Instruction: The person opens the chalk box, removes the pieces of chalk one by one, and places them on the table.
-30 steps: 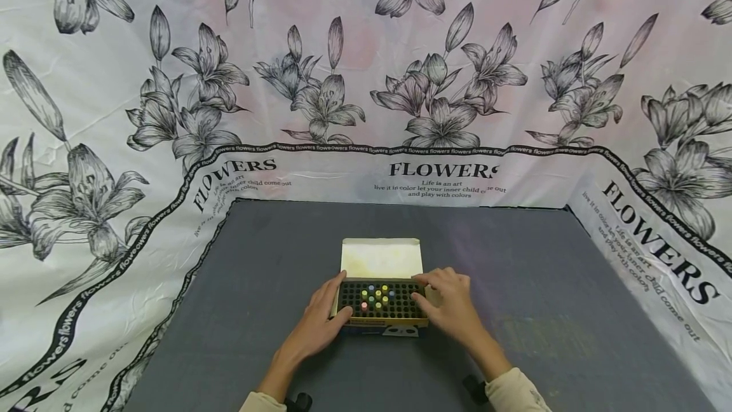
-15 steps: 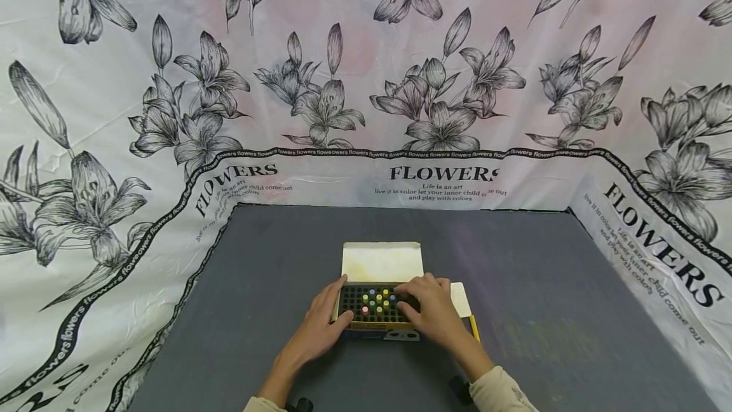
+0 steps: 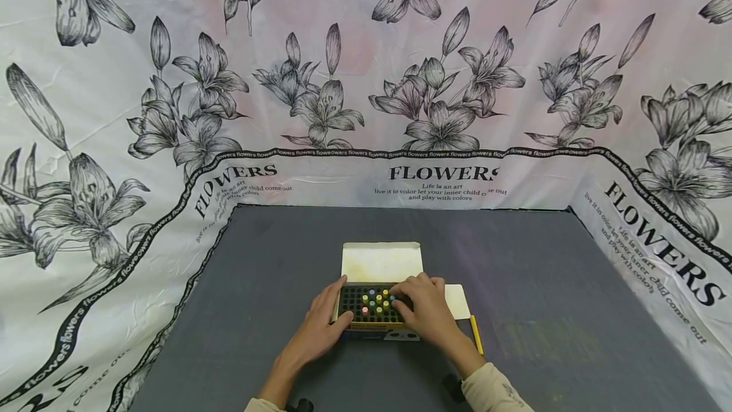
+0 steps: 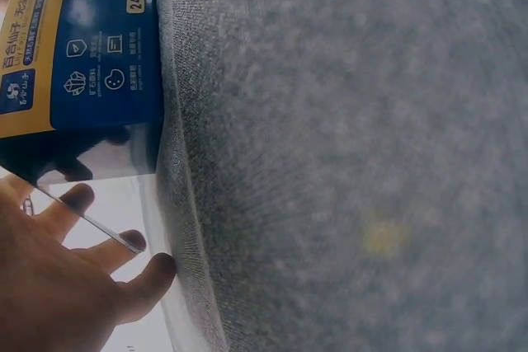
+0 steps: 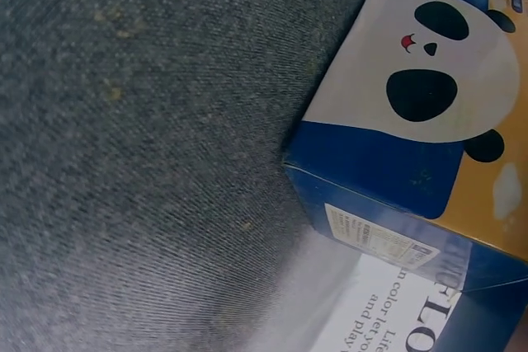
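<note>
And the box (image 3: pixel 366 334) is sitting on the grey table (image 3: pixel 286 240), its white lid (image 3: pixel 382 262) folding open at the back. Coloured sticks (image 3: pixel 379 310) are showing in its tray. The left hand (image 3: pixel 320 320) is resting along the left end, fingers spread wide. The right hand (image 3: pixel 429 310) is hiding the tray's right end; its thumb and forefinger are hovering around a blue stick (image 3: pixel 393 298), and whether they're pinching it I'm not able to tell.

That hand is also overlapping the right flap (image 3: pixel 457 302), with a yellow stick (image 3: pixel 476 334) lying just beside. Both wrist views are cutting the box off, the right one catching its panda (image 5: pixel 454 63). Table is stretching well past both sides, its far edge meeting the flowered cloth (image 3: pixel 343 180) well behind the lid.
</note>
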Tool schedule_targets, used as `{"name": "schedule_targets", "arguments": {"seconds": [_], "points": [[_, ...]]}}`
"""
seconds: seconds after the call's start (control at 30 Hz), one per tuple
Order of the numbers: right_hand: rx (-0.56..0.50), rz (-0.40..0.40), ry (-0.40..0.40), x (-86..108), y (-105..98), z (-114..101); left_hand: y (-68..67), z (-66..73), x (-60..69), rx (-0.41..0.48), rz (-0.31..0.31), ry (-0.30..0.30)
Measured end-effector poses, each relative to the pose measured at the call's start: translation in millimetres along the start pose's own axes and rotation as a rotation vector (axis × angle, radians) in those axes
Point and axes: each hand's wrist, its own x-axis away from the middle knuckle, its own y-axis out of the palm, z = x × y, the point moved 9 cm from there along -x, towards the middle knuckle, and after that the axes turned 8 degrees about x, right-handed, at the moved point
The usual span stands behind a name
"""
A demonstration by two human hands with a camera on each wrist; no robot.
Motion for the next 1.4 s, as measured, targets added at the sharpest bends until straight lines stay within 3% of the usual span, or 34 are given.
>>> {"name": "schedule_targets", "arguments": {"seconds": [1.0,1.4], "points": [[-0.126,0.12,-0.085,5.3,-9.2,-3.4,0.4,-2.4,-0.9,-0.01,0.018,0.003],[-0.15,0.276,-0.12,7.4,-23.3,-3.4,1.8,-3.3,-1.8,-0.006,0.006,-0.001]]}}
